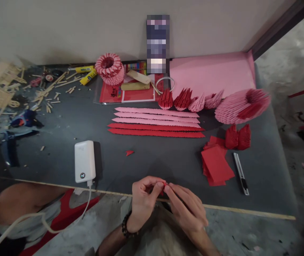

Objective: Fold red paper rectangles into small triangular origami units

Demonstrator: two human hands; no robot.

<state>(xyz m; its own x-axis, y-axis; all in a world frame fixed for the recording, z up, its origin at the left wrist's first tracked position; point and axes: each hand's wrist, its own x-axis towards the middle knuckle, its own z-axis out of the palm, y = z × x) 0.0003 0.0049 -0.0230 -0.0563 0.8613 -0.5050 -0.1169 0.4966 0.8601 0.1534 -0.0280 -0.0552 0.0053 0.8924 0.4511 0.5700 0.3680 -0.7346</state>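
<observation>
My left hand [147, 195] and my right hand [186, 206] meet at the table's front edge, thumbs and fingertips closed on a small piece of folded red paper [162, 193]. The fingers hide most of it. Ahead and to the left, a small red folded-paper triangle [129, 153] lies on the dark table. A stack of red paper rectangles [217, 163] sits to the right of my hands, with a utility knife [240, 174] beside it. Farther back, red strips [156, 132] and pink strips [157, 117] of nested folded pieces lie in rows.
At left are a white power bank [85, 161] with its cable and scattered wooden sticks [52, 87]. Behind stand a round pink-and-red paper vessel [109, 69], a phone [158, 42] and a large folded-paper form [241, 106]. Another person's leg [26, 202] shows at lower left.
</observation>
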